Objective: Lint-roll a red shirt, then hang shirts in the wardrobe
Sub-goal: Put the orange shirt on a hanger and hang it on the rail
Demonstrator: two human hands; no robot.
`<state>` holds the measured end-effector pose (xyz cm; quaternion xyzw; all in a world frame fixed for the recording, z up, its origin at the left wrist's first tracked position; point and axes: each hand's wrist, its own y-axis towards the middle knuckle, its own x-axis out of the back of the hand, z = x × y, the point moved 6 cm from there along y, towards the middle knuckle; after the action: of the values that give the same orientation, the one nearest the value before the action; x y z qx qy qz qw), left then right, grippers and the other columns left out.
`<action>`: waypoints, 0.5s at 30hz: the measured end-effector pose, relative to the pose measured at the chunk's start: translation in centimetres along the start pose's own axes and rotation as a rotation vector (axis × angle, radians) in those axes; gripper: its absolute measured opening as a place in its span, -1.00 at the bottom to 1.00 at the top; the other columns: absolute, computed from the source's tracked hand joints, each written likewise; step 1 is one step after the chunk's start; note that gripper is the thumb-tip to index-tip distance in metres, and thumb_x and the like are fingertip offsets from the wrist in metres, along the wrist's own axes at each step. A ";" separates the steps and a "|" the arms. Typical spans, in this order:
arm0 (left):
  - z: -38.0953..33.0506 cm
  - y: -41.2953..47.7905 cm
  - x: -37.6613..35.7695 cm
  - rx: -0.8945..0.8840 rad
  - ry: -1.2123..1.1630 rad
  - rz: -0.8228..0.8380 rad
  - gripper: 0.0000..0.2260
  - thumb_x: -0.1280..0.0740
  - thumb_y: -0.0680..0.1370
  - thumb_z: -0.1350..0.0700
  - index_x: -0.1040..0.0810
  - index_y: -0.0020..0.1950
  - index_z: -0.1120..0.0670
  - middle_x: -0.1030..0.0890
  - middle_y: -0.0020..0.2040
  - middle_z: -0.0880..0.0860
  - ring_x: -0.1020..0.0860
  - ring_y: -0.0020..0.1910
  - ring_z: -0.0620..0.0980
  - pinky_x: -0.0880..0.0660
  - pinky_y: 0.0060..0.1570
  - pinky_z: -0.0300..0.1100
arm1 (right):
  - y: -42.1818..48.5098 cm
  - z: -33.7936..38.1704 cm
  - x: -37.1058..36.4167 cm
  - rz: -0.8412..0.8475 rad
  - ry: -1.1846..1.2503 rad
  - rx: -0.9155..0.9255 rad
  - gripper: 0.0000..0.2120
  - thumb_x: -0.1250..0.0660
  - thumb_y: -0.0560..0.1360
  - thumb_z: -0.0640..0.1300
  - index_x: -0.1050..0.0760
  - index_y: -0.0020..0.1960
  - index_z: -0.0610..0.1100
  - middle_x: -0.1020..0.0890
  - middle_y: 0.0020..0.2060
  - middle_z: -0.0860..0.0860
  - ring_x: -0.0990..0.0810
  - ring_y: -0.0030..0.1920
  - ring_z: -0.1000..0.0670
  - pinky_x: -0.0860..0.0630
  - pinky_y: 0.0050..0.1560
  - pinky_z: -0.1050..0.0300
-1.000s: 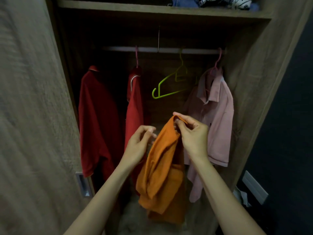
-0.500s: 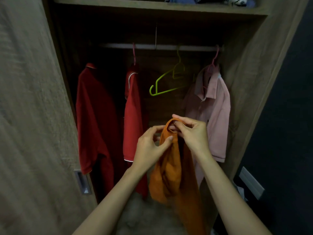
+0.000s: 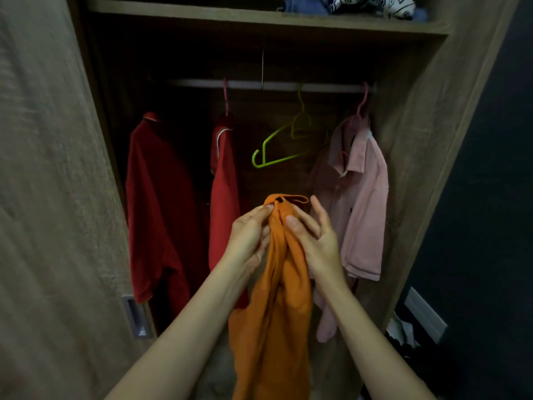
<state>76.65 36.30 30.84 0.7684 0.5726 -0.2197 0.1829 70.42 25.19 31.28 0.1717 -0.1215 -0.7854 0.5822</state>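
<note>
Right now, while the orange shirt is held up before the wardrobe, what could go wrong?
1. The orange shirt hangs bunched from a pinch of the left hand at its collar, while the right hand has loose fingers; it may slip down.
2. The green hanger hangs tilted beside the pink shirt; pulling it off the rail might snag that shirt.

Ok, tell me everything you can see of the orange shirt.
The orange shirt is matte fabric, bunched lengthwise and hanging in front of the open wardrobe, collar end uppermost and folded over. The left hand pinches it under the collar; the right hand rests its thumb on the other side, fingers straight. Its lower end leaves the frame.
</note>
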 end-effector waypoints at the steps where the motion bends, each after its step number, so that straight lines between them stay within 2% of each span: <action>1: -0.2 0.0 -0.2 0.010 -0.007 0.004 -0.82 -0.23 0.63 0.26 -0.58 -0.12 0.18 -0.62 -0.41 0.05 -0.59 -0.49 -0.11 -0.57 -0.42 -0.30 | -0.4 -0.1 -0.1 -0.020 0.034 0.006 -0.37 -0.43 0.38 -0.01 -0.29 0.40 0.09 -0.59 0.16 0.17 -0.56 0.14 0.27 -0.50 0.19 0.28; 2: -0.3 0.1 -0.3 0.019 -0.002 0.004 -0.83 -0.24 0.62 0.26 -0.59 -0.11 0.20 -0.65 -0.38 0.06 -0.63 -0.44 -0.09 -0.59 -0.35 -0.28 | -0.6 -0.3 -0.2 -0.040 0.054 0.009 -0.32 -0.44 0.38 -0.05 -0.27 0.45 -0.01 -0.58 0.14 0.20 -0.56 0.13 0.27 -0.49 0.21 0.25; 4: -0.4 0.0 -0.5 0.038 0.008 0.017 -0.82 -0.24 0.62 0.27 -0.60 -0.11 0.22 -0.68 -0.35 0.07 -0.66 -0.39 -0.07 -0.61 -0.32 -0.28 | -0.7 -0.5 -0.3 -0.058 0.028 0.036 -0.32 -0.45 0.36 -0.03 -0.33 0.43 -0.08 -0.56 0.16 0.17 -0.55 0.16 0.25 -0.49 0.23 0.23; 5: -0.6 0.0 -0.5 0.048 0.013 0.025 -0.82 -0.24 0.62 0.27 -0.60 -0.11 0.22 -0.69 -0.33 0.09 -0.67 -0.37 -0.07 -0.62 -0.32 -0.28 | -0.7 -0.4 -0.3 -0.069 -0.013 0.064 -0.39 -0.45 0.38 -0.02 -0.39 0.39 -0.07 -0.57 0.13 0.20 -0.55 0.15 0.28 -0.49 0.18 0.31; 7: -0.9 0.1 -0.3 0.056 0.015 0.038 -0.83 -0.26 0.61 0.26 -0.61 -0.11 0.23 -0.69 -0.29 0.11 -0.68 -0.36 -0.06 -0.63 -0.32 -0.26 | -0.4 -0.1 -0.2 -0.112 -0.098 0.119 -0.66 -0.37 0.49 -0.05 -0.52 0.26 -0.06 -0.62 -0.03 0.26 -0.58 0.03 0.33 -0.48 0.01 0.42; 8: -1.0 0.1 -0.1 0.056 0.012 0.038 -0.84 -0.26 0.61 0.26 -0.60 -0.11 0.24 -0.69 -0.28 0.12 -0.68 -0.36 -0.06 -0.63 -0.32 -0.26 | -0.3 0.0 0.0 -0.135 -0.121 0.146 -0.79 -0.31 0.54 -0.06 -0.58 0.14 -0.06 -0.65 -0.15 0.24 -0.60 -0.07 0.31 -0.48 -0.07 0.41; 9: -1.2 0.1 0.1 0.057 0.019 0.032 -0.85 -0.27 0.61 0.26 -0.60 -0.11 0.24 -0.68 -0.29 0.11 -0.68 -0.36 -0.05 -0.63 -0.32 -0.26 | -0.2 0.1 0.2 -0.160 -0.133 0.164 -0.83 -0.26 0.57 -0.06 -0.61 0.03 -0.06 -0.66 -0.25 0.20 -0.62 -0.15 0.27 -0.49 -0.12 0.38; 12: -1.8 0.6 1.3 0.046 0.079 0.021 -0.84 -0.25 0.62 0.25 -0.58 -0.11 0.21 -0.66 -0.27 0.11 -0.66 -0.33 -0.04 -0.63 -0.33 -0.24 | 0.3 -0.1 1.0 -0.213 -0.106 0.107 -0.78 -0.20 0.59 0.00 -0.60 -0.10 0.02 -0.66 -0.31 0.09 -0.64 -0.22 0.16 -0.53 -0.16 0.35; 15: -2.9 1.3 2.7 -0.075 0.368 0.045 -0.80 -0.17 0.66 0.20 -0.54 -0.09 0.12 -0.55 -0.27 0.07 -0.52 -0.31 -0.04 -0.53 -0.28 -0.21 | 0.8 -0.2 2.3 -0.285 -0.087 0.052 -0.73 -0.18 0.59 0.06 -0.51 -0.20 0.00 -0.53 -0.38 0.03 -0.56 -0.32 0.04 -0.50 -0.22 0.28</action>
<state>78.93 39.64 31.80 0.8009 0.5868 -0.0499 0.1084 70.61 22.76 31.11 0.1682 -0.1412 -0.8634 0.4541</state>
